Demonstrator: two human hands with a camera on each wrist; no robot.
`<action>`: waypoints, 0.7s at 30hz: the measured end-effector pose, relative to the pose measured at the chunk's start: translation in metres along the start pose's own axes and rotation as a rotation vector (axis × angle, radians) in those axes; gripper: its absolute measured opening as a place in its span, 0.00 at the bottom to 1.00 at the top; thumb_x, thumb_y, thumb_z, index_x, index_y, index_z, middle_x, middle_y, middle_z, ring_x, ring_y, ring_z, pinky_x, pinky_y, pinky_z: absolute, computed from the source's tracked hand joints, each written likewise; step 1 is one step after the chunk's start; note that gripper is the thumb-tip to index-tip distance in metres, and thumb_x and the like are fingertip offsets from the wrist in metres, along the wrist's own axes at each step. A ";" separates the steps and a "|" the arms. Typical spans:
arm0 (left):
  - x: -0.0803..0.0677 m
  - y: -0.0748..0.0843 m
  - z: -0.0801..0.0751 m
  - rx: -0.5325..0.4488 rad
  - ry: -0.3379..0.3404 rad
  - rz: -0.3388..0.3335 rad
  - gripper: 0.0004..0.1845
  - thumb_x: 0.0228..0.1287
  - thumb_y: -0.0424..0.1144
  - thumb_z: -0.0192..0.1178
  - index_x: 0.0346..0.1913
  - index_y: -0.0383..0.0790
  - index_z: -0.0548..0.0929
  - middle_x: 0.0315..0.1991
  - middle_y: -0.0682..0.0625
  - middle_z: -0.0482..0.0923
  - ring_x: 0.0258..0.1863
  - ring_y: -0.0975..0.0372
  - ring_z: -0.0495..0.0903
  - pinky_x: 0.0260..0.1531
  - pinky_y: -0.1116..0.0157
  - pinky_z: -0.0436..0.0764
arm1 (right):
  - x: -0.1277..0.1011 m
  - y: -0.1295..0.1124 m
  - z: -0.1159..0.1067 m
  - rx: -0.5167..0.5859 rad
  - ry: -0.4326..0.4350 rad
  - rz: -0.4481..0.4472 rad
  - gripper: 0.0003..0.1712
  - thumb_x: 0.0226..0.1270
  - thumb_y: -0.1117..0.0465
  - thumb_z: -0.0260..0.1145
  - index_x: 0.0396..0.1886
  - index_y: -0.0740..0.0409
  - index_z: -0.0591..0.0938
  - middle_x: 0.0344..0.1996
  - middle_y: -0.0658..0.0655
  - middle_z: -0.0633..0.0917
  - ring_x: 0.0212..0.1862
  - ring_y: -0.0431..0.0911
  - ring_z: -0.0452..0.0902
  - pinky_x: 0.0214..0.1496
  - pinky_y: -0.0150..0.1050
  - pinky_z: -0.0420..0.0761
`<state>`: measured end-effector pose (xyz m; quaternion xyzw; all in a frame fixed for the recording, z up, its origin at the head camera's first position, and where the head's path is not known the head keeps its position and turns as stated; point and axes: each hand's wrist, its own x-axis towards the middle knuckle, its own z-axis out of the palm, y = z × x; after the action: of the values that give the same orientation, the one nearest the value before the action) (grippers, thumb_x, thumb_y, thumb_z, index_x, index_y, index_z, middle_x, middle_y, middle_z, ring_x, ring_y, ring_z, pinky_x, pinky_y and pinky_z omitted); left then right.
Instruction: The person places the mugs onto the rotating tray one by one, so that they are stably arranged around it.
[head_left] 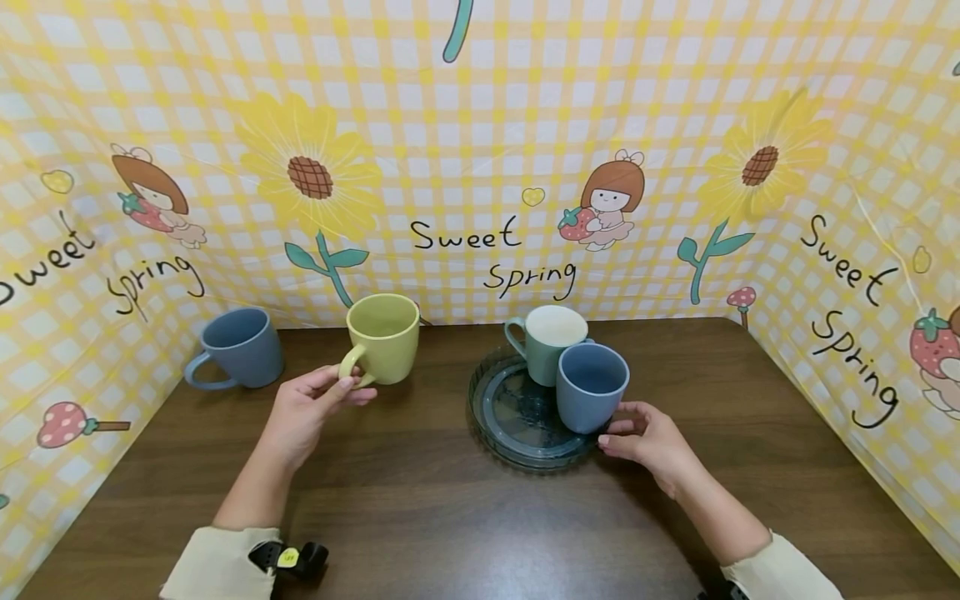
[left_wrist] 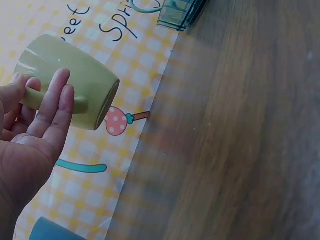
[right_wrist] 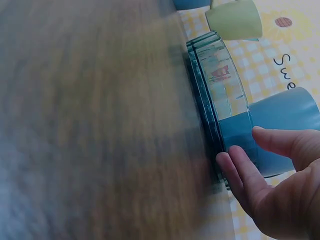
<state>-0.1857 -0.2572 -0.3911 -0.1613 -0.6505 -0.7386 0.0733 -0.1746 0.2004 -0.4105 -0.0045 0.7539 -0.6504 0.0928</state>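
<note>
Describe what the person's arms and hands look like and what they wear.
Both hands are bare, left hand and right hand, with bare forearms. Each arm ends in a cream, pale-yellow sleeve: left sleeve, right sleeve. A black strap with a small yellow tag sits at the left cuff; something dark shows at the right cuff.

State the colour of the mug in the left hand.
Yellow-green mug, held by its handle; clearest in the head view.

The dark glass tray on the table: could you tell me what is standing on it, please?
On the tray stand two mugs: a green mug at the back and a blue mug in front, touching. The mugs cover the tray's floor beneath them.
</note>
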 end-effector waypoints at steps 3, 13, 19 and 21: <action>0.001 0.000 0.003 -0.003 -0.007 -0.001 0.17 0.70 0.26 0.55 0.55 0.14 0.73 0.45 0.43 0.85 0.37 0.57 0.87 0.47 0.63 0.83 | -0.001 0.001 0.001 -0.018 0.009 0.003 0.38 0.56 0.73 0.72 0.63 0.76 0.63 0.47 0.74 0.78 0.36 0.49 0.84 0.43 0.43 0.86; 0.003 -0.001 0.013 -0.032 -0.047 0.010 0.13 0.70 0.25 0.54 0.53 0.21 0.79 0.44 0.42 0.84 0.37 0.57 0.87 0.48 0.62 0.83 | -0.004 0.001 0.005 -0.049 0.036 -0.004 0.35 0.54 0.72 0.73 0.58 0.76 0.66 0.46 0.72 0.78 0.37 0.47 0.83 0.42 0.39 0.86; 0.004 0.000 0.020 -0.029 -0.050 -0.009 0.16 0.70 0.26 0.55 0.54 0.15 0.74 0.46 0.42 0.84 0.37 0.56 0.87 0.48 0.61 0.83 | -0.005 0.001 0.005 -0.081 0.055 -0.006 0.29 0.54 0.72 0.73 0.53 0.76 0.70 0.44 0.68 0.79 0.38 0.46 0.81 0.41 0.34 0.84; 0.005 -0.001 0.023 -0.031 -0.056 -0.012 0.17 0.70 0.26 0.56 0.54 0.13 0.72 0.46 0.42 0.84 0.37 0.56 0.87 0.48 0.61 0.83 | -0.006 0.000 0.004 -0.084 0.059 -0.002 0.28 0.55 0.71 0.73 0.52 0.77 0.71 0.44 0.68 0.80 0.38 0.46 0.81 0.41 0.33 0.84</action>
<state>-0.1871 -0.2344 -0.3878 -0.1789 -0.6417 -0.7443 0.0483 -0.1684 0.1973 -0.4108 0.0100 0.7830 -0.6180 0.0693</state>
